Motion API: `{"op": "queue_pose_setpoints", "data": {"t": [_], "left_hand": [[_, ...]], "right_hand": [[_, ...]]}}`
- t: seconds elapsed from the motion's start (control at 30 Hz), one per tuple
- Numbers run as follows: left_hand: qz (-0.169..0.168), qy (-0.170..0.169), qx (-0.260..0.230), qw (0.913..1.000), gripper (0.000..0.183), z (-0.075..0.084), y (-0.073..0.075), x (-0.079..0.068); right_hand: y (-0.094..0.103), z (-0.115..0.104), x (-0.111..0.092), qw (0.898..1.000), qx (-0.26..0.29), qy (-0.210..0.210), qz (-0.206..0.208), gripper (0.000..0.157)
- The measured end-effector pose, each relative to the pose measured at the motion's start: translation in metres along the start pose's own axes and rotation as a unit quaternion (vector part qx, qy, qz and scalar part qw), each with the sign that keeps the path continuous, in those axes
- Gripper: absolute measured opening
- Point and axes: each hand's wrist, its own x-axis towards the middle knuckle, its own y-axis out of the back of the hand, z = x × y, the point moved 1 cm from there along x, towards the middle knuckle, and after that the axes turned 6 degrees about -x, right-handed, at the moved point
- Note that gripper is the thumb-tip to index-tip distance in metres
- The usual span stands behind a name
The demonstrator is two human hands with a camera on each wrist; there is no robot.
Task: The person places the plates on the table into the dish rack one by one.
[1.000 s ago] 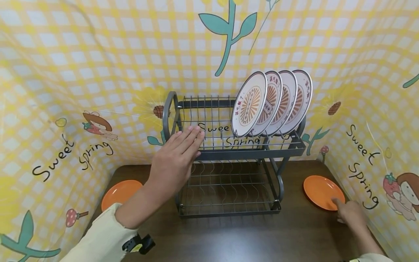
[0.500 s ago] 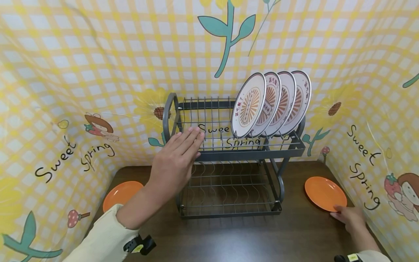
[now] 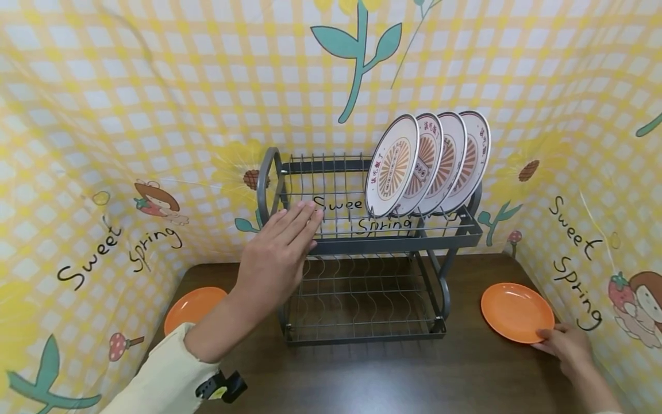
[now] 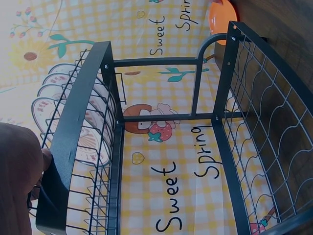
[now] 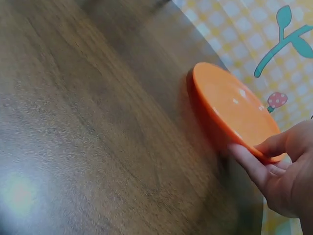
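My right hand (image 3: 568,348) pinches the near rim of an orange plate (image 3: 512,310), thumb on top and fingers underneath. The right wrist view shows this plate (image 5: 234,105) tilted close over the wooden table, shadow beside it. At the left of a dark two-tier dish rack (image 3: 388,245), my left hand (image 3: 274,253) lies with straight fingers on the upper front rail; in the left wrist view part of the hand (image 4: 19,176) overlaps that rail. Several white patterned plates (image 3: 393,167) stand on edge in the upper tier's right half.
Another orange plate (image 3: 193,310) lies on the table at left, partly hidden by my left forearm. The lower tier (image 3: 362,333) of the rack has wavy wires. A yellow checked cloth (image 3: 207,86) lines the back and sides of the brown table (image 3: 362,379).
My right hand has taken the right orange plate by its rim and shifted it slightly toward me and to the right. The left hand has stayed on the rack.
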Motion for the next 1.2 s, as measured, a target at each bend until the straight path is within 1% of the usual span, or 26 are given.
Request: {"op": "queue_pose_setpoints", "data": {"t": [0.1,0.2,0.33,0.47,0.57,0.63,0.7,0.8,0.83,0.9,0.97,1.2], "left_hand": [[0.001,0.002,-0.001,1.0,0.043,0.0,0.0,0.0],[0.002,0.003,-0.002,1.0,0.043,0.0,0.0,0.0],[0.002,0.004,0.0,1.0,0.039,0.0,0.001,0.0],[-0.002,0.006,0.001,1.0,0.038,0.001,0.001,0.0],[-0.004,0.007,0.001,1.0,0.038,0.001,0.001,0.0],[-0.004,0.006,0.0,1.0,0.039,0.0,0.001,0.0],[-0.002,0.004,0.0,1.0,0.04,0.0,0.001,-0.001],[-0.002,0.006,0.0,1.0,0.04,-0.001,0.001,-0.001],[-0.002,0.007,0.0,1.0,0.039,-0.001,0.001,-0.001],[-0.001,0.009,0.001,1.0,0.038,-0.001,0.001,-0.001],[-0.002,0.01,0.001,0.9999,0.039,0.0,0.001,-0.001],[0.004,0.003,-0.005,1.0,0.039,-0.001,0.0,-0.002]], "right_hand": [[0.004,-0.002,-0.007,0.999,-0.037,0.026,0.007,0.039],[0.006,-0.006,-0.014,0.997,-0.059,0.05,0.022,0.044],[0.004,-0.016,-0.025,0.994,-0.054,0.085,0.031,0.054],[0.0,-0.027,-0.039,0.991,-0.02,0.123,0.043,0.059],[-0.004,-0.035,-0.049,0.986,0.048,0.154,0.045,0.062],[-0.005,-0.041,-0.056,0.979,0.103,0.174,0.039,0.064],[-0.006,-0.047,-0.061,0.968,0.16,0.192,0.029,0.053],[-0.007,-0.055,-0.068,0.951,0.211,0.224,0.014,0.029],[-0.007,-0.057,-0.07,0.946,0.222,0.234,0.009,0.025],[-0.008,-0.062,-0.074,0.937,0.242,0.251,-0.001,0.027],[-0.009,-0.066,-0.08,0.931,0.252,0.263,-0.009,0.028],[-0.013,-0.08,-0.104,0.924,0.263,0.276,-0.023,0.031]]}}
